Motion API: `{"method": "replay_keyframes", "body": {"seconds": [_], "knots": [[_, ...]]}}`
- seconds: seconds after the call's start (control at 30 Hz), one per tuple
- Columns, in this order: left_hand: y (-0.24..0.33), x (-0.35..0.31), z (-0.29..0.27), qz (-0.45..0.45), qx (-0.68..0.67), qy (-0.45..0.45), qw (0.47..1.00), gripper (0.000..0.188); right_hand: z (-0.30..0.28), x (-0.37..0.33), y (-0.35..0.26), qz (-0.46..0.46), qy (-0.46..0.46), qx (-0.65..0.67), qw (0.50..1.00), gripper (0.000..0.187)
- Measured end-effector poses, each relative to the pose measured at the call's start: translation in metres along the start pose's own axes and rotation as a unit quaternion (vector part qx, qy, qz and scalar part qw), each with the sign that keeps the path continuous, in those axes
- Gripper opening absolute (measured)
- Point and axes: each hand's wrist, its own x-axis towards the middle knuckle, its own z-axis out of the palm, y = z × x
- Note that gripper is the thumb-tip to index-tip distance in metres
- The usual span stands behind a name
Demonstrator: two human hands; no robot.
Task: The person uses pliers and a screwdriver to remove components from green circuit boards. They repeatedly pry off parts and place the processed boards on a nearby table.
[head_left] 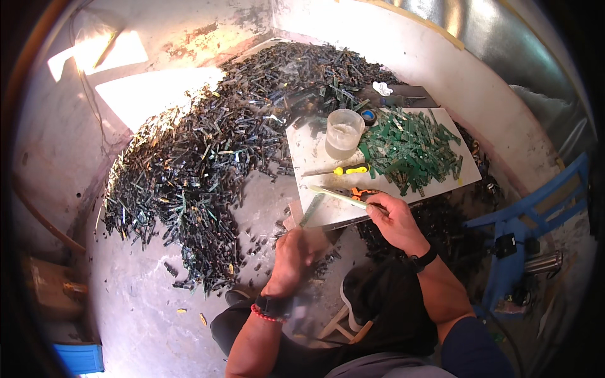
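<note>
My right hand (392, 220) is closed round a long, pale, flat-handled tool (340, 196). Its far end points left over the white board (309, 142); the exact kind does not show. Off the board's near left corner, my left hand (291, 259) is curled, its fingers partly smeared by motion, so whatever they hold cannot be made out. A narrow green strip (311, 211) slants across that corner just above this hand. Just beyond the pale tool lie an orange-and-black hand tool (358, 192) and a screwdriver with a yellow-and-black handle (351, 169).
Green circuit board strips (413, 148) are heaped on the board's right, beside a cloudy plastic tub (344, 133) and a dark tape roll (368, 116). A large pile of dark strips (201, 157) spreads across the floor. On the right stands a blue chair (510, 233).
</note>
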Motion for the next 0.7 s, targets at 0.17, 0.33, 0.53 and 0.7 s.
{"method": "replay_keyframes", "body": {"seconds": [0.17,0.33,0.53,0.7], "knots": [[0.009,-0.006,0.001,-0.003,0.034,-0.009,0.999,0.034,0.014,0.003,-0.012,-0.03,0.008,0.019,0.999,0.025],[0.017,-0.019,0.006,-0.01,0.115,-0.091,0.989,0.036,0.038,0.017,-0.019,-0.222,-0.006,-0.064,0.973,0.02],[0.012,-0.023,-0.003,-0.06,0.049,-0.098,0.992,0.036,0.047,0.012,-0.033,-0.022,-0.241,-0.126,0.962,0.02],[0.017,-0.024,-0.004,-0.021,0.055,-0.091,0.994,0.042,0.052,-0.002,-0.028,0.05,-0.285,0.169,0.942,0.02]]}}
